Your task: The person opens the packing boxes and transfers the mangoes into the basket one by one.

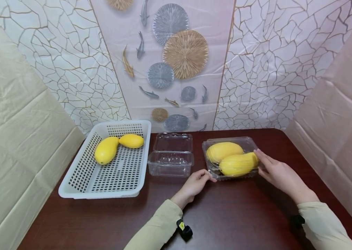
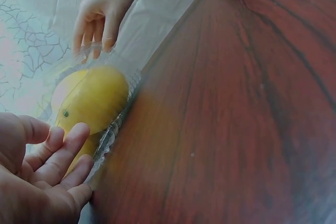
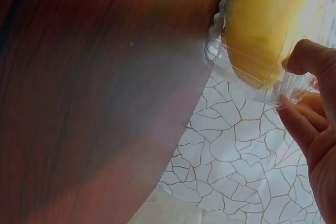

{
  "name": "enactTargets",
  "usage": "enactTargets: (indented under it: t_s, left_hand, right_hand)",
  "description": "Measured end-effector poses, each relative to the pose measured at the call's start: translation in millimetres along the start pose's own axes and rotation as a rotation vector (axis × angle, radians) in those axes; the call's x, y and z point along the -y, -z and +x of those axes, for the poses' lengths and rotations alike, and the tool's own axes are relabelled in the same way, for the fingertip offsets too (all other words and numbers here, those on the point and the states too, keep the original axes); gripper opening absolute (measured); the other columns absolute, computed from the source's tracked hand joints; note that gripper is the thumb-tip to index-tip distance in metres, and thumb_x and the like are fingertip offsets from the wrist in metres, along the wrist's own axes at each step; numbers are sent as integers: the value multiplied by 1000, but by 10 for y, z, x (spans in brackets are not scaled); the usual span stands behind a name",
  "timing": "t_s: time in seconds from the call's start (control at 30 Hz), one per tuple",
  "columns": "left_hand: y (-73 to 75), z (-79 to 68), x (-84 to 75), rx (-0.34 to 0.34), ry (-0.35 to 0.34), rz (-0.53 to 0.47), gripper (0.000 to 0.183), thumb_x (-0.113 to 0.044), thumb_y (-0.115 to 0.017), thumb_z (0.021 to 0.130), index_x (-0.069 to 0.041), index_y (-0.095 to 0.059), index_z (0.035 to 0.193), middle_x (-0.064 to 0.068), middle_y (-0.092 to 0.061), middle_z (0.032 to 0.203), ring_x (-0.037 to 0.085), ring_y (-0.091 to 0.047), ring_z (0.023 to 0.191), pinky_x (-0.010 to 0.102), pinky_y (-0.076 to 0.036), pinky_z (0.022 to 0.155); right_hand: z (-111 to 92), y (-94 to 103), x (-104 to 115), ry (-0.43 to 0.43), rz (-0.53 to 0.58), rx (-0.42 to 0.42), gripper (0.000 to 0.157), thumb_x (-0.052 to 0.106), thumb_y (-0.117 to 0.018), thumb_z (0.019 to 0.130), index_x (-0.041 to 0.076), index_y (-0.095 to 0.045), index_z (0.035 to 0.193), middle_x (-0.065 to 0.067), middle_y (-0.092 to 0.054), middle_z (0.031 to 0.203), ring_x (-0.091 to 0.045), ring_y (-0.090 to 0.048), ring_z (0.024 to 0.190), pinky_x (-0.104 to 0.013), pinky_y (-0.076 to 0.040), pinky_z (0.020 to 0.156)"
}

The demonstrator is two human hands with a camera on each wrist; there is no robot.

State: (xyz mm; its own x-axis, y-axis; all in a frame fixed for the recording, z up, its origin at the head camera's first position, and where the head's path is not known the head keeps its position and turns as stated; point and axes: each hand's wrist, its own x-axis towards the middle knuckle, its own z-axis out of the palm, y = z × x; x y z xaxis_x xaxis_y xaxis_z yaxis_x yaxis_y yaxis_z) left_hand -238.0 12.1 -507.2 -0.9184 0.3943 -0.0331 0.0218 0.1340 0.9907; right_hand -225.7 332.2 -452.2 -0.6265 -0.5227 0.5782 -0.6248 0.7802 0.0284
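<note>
A clear plastic clamshell box (image 1: 245, 141) sits on the table in front of me, its lid lying over two smooth yellow papaya-shaped fruits (image 1: 238, 165). My left hand (image 1: 194, 183) touches the box's near left corner with its fingertips. In the left wrist view, the left fingers (image 2: 60, 166) stretch loosely across the box's edge. On the other side, my right hand (image 1: 280, 175) rests against the right edge, fingers long and thumb apart. The right wrist view shows the right thumb (image 3: 310, 56) against the clear plastic and a fingertip at the rim's corner.
Left of the box stands a second clear clamshell (image 1: 170, 169) with its lid raised. Farther left, a white perforated basket (image 1: 119, 185) holds two more yellow fruits (image 1: 106, 150). Patterned cloth (image 1: 257, 69) hangs behind the dark red wooden table (image 1: 223, 215), with beige cloth at both sides.
</note>
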Motion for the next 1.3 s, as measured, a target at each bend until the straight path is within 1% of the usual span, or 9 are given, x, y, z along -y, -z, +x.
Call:
enactTargets:
  t_s: [0.1, 0.2, 0.33, 0.43, 0.57, 0.77, 0.97, 1.3]
  left_hand:
    - [5, -1, -5, 2, 6, 4, 25, -22, -50, 105, -13, -71, 96, -6, -73, 104, 12, -59, 113, 38, -42, 101]
    - [9, 1, -5, 2, 3, 5, 25, -22, -50, 105, -13, -71, 96, -7, -73, 104, 11, -59, 113, 38, -42, 101]
    - [13, 5, -4, -3, -1, 0, 26, -22, -49, 105, -11, -71, 96, -5, -73, 105, 12, -58, 114, 38, -41, 101]
    - [15, 4, 7, -7, 4, -3, 25, -22, -50, 105, -10, -70, 96, -3, -74, 105, 12, -58, 114, 37, -41, 101]
    - [12, 6, 28, -11, 7, -4, 25, -21, -51, 104, -10, -70, 95, -3, -74, 104, 12, -59, 112, 37, -41, 100]
    - [-1, 1, 24, -12, 3, -3, 25, -21, -51, 104, -10, -72, 96, -4, -73, 106, 12, -59, 112, 36, -41, 100]
    - [-2, -10, 7, -5, 12, 2, 26, -21, -50, 105, -10, -73, 96, -5, -72, 107, 12, -58, 113, 37, -41, 100]
    - [-2, -7, 0, -5, -5, 9, 27, -22, -50, 106, -10, -72, 97, -4, -72, 106, 12, -59, 113, 37, -42, 101]
  right_hand:
    - [-13, 9, 2, -27, 24, 15, 75, -3, -84, 68, -6, -54, 136, -30, -59, 131, -28, -69, 67, -43, -56, 58]
    - [-21, 32, 12, -58, 53, 34, 73, -2, -87, 67, -6, -57, 134, -29, -59, 133, -24, -71, 73, -42, -57, 63]
    - [-10, 56, 12, -62, 75, 40, 70, -2, -87, 67, -6, -60, 132, -28, -60, 133, -21, -72, 79, -40, -57, 67]
    - [-7, 63, -3, -47, 76, 40, 68, -3, -86, 68, -6, -61, 131, -28, -61, 131, -24, -73, 83, -41, -57, 69]
    - [10, 83, -14, -48, 82, 56, 67, -2, -87, 68, -6, -62, 129, -29, -62, 128, -31, -73, 88, -46, -56, 72]
    - [49, 131, -7, -89, 93, 107, 63, 0, -86, 70, -8, -62, 128, -29, -63, 127, -22, -70, 77, -45, -58, 69]
    - [66, 150, -7, -106, 88, 119, 60, 1, -85, 71, -8, -64, 127, -28, -64, 125, -17, -67, 73, -43, -57, 67]
    - [133, 155, -35, -135, 74, 152, 60, 3, -84, 72, -7, -64, 128, -26, -67, 122, -8, -58, 67, -37, -54, 61]
